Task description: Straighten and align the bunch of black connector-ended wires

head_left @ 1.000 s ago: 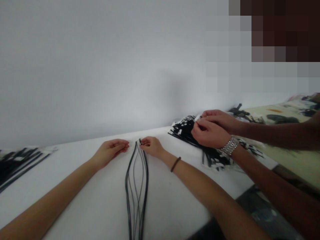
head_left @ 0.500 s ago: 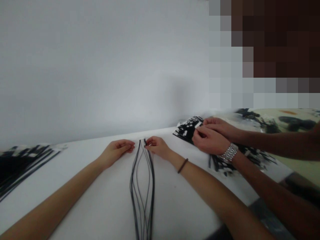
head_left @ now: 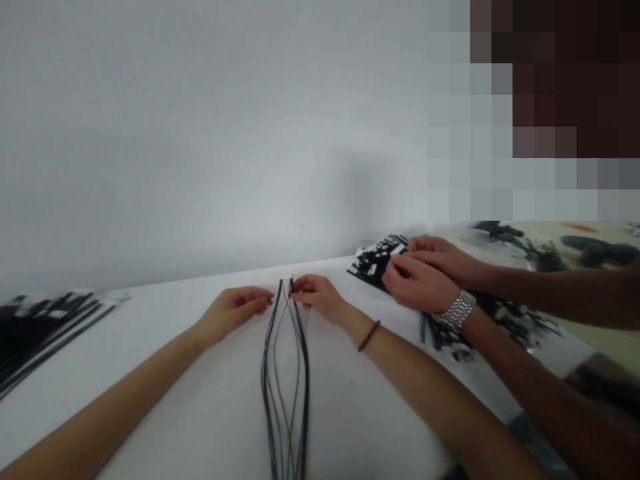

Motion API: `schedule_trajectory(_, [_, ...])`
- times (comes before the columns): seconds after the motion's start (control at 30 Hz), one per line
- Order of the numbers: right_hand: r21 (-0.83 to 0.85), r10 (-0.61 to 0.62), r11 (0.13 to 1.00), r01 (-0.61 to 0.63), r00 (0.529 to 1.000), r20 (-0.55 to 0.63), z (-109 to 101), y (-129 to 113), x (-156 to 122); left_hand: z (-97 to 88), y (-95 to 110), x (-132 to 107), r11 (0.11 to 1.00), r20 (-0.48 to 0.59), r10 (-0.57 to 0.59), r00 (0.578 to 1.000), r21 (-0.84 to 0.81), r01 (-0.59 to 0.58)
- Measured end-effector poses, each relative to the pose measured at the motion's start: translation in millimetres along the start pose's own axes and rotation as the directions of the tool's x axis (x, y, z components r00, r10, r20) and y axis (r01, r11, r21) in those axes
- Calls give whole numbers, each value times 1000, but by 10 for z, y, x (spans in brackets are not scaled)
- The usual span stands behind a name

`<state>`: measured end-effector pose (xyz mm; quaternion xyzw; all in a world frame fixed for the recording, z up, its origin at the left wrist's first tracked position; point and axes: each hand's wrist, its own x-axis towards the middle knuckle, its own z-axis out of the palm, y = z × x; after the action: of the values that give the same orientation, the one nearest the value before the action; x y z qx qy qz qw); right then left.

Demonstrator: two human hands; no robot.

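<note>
A small bundle of long black cable ties [head_left: 286, 380] lies on the white table [head_left: 200, 400], running away from me with its far ends gathered together. My right hand [head_left: 317, 298] pinches those far ends between thumb and fingertips. My left hand [head_left: 235, 311] rests on the table just left of the tips, fingers curled and touching the outermost strand. A dark band circles my right wrist.
Another person's two hands [head_left: 425, 272], one with a metal watch, work at a bagged heap of black cable ties [head_left: 450, 313] at the right. A further pile of black ties [head_left: 40, 327] lies at the far left. A grey wall stands behind the table.
My hands have stayed at the far ends of the ties, the left moving slightly closer to the strands. The view has shifted a little; the other person's hands keep working at their heap.
</note>
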<state>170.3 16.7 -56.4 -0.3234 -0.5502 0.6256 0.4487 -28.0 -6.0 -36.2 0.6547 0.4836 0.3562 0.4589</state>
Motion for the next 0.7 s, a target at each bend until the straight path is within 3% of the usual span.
schedule_trajectory(0.1, [5,6,1000,-6,1000,-15,5,0,2,70,7,-28,1000,32,-13,999,17,12])
schedule_trajectory(0.3, [-3,-1,1000,1,1000,13,12,-18,-8,143,58,-53,1000,-54,16,998,26,-15])
schedule_trajectory(0.5, [-61,-4,998,5,1000,24,20,-57,-28,179,29,-43,999,-45,-4,999,43,6])
schedule_trajectory(0.6, [-49,-4,999,5,1000,29,21,-61,-24,115,23,-28,996,-156,-44,987,65,54])
schedule_trajectory(0.7, [-28,13,1000,-13,1000,5,28,-62,-20,-89,145,-39,995,-359,-95,929,4,103])
